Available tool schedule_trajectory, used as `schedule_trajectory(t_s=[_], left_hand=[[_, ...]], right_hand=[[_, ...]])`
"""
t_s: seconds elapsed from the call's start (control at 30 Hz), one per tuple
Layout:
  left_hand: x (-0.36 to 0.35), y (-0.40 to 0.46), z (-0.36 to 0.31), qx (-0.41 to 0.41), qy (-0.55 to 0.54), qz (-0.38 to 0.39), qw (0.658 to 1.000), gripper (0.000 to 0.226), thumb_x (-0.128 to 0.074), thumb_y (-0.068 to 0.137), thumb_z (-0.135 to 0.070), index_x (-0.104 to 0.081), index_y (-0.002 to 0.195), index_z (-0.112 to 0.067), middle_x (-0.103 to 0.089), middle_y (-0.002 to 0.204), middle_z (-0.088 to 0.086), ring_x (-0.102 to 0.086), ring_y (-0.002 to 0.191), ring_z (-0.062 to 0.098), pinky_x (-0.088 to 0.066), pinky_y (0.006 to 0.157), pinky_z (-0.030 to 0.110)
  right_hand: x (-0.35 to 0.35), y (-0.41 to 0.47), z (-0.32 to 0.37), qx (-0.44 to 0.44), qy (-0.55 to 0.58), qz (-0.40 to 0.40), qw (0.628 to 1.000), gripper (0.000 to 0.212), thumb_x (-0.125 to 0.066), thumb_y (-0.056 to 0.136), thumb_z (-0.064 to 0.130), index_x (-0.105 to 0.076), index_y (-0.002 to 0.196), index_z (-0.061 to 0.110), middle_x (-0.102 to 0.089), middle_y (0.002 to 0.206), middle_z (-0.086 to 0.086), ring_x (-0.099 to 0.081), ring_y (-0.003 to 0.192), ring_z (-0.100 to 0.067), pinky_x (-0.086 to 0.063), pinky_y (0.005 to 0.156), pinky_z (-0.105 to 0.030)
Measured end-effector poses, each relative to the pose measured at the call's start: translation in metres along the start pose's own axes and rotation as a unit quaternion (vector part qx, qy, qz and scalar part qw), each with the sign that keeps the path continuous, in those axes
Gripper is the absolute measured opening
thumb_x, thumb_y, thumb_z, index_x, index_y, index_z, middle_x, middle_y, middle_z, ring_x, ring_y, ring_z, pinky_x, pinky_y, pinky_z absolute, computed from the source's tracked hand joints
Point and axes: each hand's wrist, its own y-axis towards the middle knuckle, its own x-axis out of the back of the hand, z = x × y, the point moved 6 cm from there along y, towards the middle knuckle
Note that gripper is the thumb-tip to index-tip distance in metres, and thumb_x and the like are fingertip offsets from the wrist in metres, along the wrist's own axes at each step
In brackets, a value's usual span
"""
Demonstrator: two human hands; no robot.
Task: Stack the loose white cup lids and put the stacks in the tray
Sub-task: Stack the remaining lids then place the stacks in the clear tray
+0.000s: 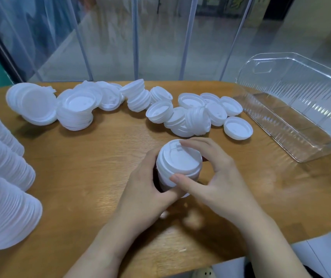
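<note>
Both hands, the left hand [150, 177] and right hand [210, 173], clasp a short lid stack [177, 165] above the table [100, 157]; uneven squeezing could topple it before the empty tray [293, 109].

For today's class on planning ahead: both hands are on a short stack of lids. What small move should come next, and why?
Probably add another lid: reach the right hand to the loose lids nearby. The stack held by the left hand looks short, many lids lie scattered on the table, and the clear tray holds none.
</note>
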Motion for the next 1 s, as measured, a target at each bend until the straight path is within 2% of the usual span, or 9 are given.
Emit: schedule_trajectory(t_s=[0.1, 0.23, 0.33, 0.43, 0.5, 0.63, 0.77, 0.9, 1.0], left_hand=[[0.000, 0.000, 0.000, 0.000, -0.004, 0.000, 1.000, 0.067, -0.079, 0.068, -0.053, -0.055, 0.130, -0.045, -0.065, 0.119, -0.028, -0.062, 0.113, -0.003, -0.047, 0.088, 0.014], [0.001, 0.000, 0.001, -0.006, 0.014, 0.001, 1.000, 0.071, -0.079, 0.067, -0.061, -0.053, 0.131, -0.044, -0.063, 0.122, -0.030, -0.060, 0.116, -0.005, -0.046, 0.092, 0.017], [0.001, 0.000, 0.003, 0.001, 0.011, 0.000, 1.000, 0.072, -0.082, 0.065, -0.063, -0.052, 0.129, -0.046, -0.064, 0.121, -0.029, -0.059, 0.117, -0.004, -0.046, 0.094, 0.020], [0.000, 0.000, 0.004, 0.008, 0.013, 0.001, 1.000, 0.075, -0.084, 0.064, -0.063, -0.051, 0.130, -0.048, -0.064, 0.123, -0.029, -0.058, 0.118, -0.004, -0.048, 0.097, 0.027], [0.000, 0.000, 0.003, 0.007, 0.012, -0.002, 1.000, 0.075, -0.084, 0.064, -0.063, -0.052, 0.129, -0.047, -0.064, 0.122, -0.030, -0.059, 0.118, -0.005, -0.048, 0.097, 0.026], [0.000, 0.000, 0.001, 0.002, 0.012, -0.008, 1.000, 0.075, -0.082, 0.063, -0.064, -0.053, 0.130, -0.045, -0.064, 0.121, -0.029, -0.060, 0.116, -0.003, -0.048, 0.095, 0.025], [0.001, -0.001, 0.000, 0.004, 0.013, -0.007, 1.000, 0.072, -0.087, 0.069, -0.054, -0.054, 0.132, -0.045, -0.063, 0.120, -0.030, -0.060, 0.115, -0.003, -0.049, 0.095, 0.024], [0.001, -0.001, 0.000, 0.000, 0.020, -0.004, 1.000, 0.070, -0.088, 0.072, -0.048, -0.054, 0.133, -0.044, -0.063, 0.121, -0.029, -0.060, 0.116, -0.002, -0.049, 0.096, 0.026], [0.001, 0.000, 0.000, -0.002, 0.022, -0.006, 1.000, 0.070, -0.089, 0.073, -0.046, -0.054, 0.134, -0.043, -0.063, 0.122, -0.029, -0.059, 0.116, -0.003, -0.049, 0.096, 0.026]], right_hand=[[0.001, -0.002, -0.002, -0.007, 0.005, 0.005, 1.000, 0.066, -0.090, 0.073, 0.036, -0.065, 0.134, 0.031, -0.060, 0.135, 0.016, -0.054, 0.132, -0.006, -0.042, 0.102, -0.014], [0.005, -0.007, -0.009, -0.037, 0.049, 0.040, 0.997, 0.094, -0.092, 0.065, 0.051, -0.048, 0.147, 0.044, -0.055, 0.142, 0.032, -0.053, 0.133, 0.001, -0.043, 0.101, -0.012], [0.029, -0.005, -0.018, -0.041, 0.065, -0.024, 0.997, 0.084, -0.080, 0.069, 0.057, -0.050, 0.145, 0.041, -0.056, 0.145, 0.024, -0.054, 0.136, -0.007, -0.048, 0.105, -0.029], [0.051, -0.003, -0.026, -0.056, 0.076, -0.091, 0.991, 0.066, -0.074, 0.074, 0.062, -0.060, 0.135, 0.039, -0.064, 0.139, 0.015, -0.059, 0.130, -0.008, -0.052, 0.103, -0.036], [0.044, -0.003, -0.025, -0.065, 0.085, -0.088, 0.990, 0.064, -0.070, 0.076, 0.058, -0.061, 0.134, 0.035, -0.065, 0.137, 0.015, -0.060, 0.129, -0.007, -0.052, 0.103, -0.034], [0.005, -0.004, -0.016, -0.076, 0.071, -0.028, 0.994, 0.076, -0.075, 0.070, 0.061, -0.059, 0.140, 0.033, -0.063, 0.136, 0.020, -0.057, 0.130, -0.003, -0.048, 0.102, -0.023], [-0.004, -0.003, -0.015, -0.095, 0.079, -0.012, 0.992, 0.075, -0.085, 0.069, 0.052, -0.060, 0.137, 0.037, -0.066, 0.130, 0.022, -0.059, 0.124, 0.000, -0.045, 0.087, -0.005], [-0.002, -0.004, -0.013, -0.088, 0.064, 0.001, 0.994, 0.073, -0.086, 0.070, 0.044, -0.059, 0.138, 0.040, -0.065, 0.130, 0.026, -0.059, 0.124, 0.001, -0.044, 0.087, -0.003], [-0.002, -0.003, -0.012, -0.081, 0.048, 0.012, 0.995, 0.075, -0.085, 0.069, 0.052, -0.055, 0.138, 0.046, -0.062, 0.130, 0.034, -0.058, 0.124, 0.005, -0.041, 0.093, -0.004]])
